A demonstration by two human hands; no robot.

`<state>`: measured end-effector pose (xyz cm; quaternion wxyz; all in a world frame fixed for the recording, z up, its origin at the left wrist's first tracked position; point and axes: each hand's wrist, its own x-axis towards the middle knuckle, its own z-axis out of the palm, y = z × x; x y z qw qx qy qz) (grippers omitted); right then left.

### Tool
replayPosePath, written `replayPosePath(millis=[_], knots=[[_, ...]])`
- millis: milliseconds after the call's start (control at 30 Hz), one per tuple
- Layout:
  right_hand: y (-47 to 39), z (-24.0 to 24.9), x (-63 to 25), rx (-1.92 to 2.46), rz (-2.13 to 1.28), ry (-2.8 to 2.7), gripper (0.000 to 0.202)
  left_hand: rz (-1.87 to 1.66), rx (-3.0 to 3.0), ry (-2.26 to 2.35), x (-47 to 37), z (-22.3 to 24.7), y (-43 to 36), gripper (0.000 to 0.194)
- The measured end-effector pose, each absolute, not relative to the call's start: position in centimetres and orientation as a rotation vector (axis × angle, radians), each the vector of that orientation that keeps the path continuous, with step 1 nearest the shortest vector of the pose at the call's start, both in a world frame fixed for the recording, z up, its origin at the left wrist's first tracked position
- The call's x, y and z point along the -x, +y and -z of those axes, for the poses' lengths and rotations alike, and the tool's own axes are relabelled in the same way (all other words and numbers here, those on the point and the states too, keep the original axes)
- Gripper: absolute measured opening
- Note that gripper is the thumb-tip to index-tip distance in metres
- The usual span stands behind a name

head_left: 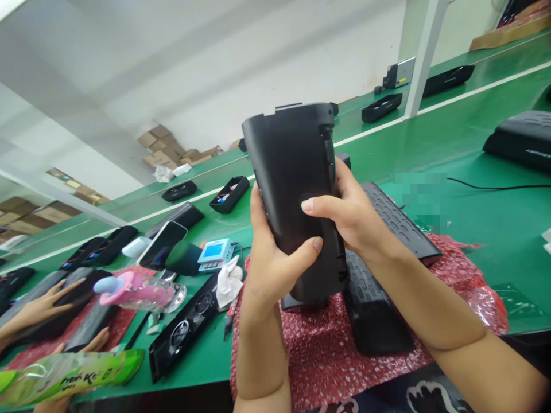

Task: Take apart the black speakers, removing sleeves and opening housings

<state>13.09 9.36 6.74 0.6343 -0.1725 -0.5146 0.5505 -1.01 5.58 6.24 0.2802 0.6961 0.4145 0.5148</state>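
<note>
A black plastic housing (293, 166), long and curved with clips along its right edge, is held upright between my two hands. My left hand (275, 264) grips its lower left side, thumb lying across the front. My right hand (350, 212) clasps the right edge, thumb pressed on the face; its other fingers are hidden behind. Beneath, on red bubble wrap (318, 355), lie black cases with a textured grey surface, one textured case (370, 304) in front and another textured case (400, 223) behind it.
A co-worker's hand (47, 304) rests on a dark case at left. Nearby are a pink-topped bottle (142, 292), a green bottle (81, 370), a phone (166, 244), a small blue-screened meter (215, 254), white tissue (229, 282) and a glossy black panel (183, 330).
</note>
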Motion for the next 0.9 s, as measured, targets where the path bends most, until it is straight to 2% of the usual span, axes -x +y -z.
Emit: replayPosePath(millis=[200,467,767,900], knots=[[9.5,-6.8,-14.2,0.329,-1.298,-1.371,0.097,-1.415,-1.883,1.131,1.5,-6.2,5.4,0.103],[9.2,-6.8,-14.6,0.314,-1.278,-1.488,0.114,-1.406,-1.897,1.168,2.0,-6.6,4.5,0.108],[9.5,-5.8,-13.4,0.386,-1.192,-1.379,0.11,-1.442,-1.836,1.102,2.0,-6.9,5.3,0.107],[8.7,-5.4,-11.8,0.447,-1.015,-1.255,0.091,-1.578,-1.897,1.164,1.5,-6.3,5.8,0.113]])
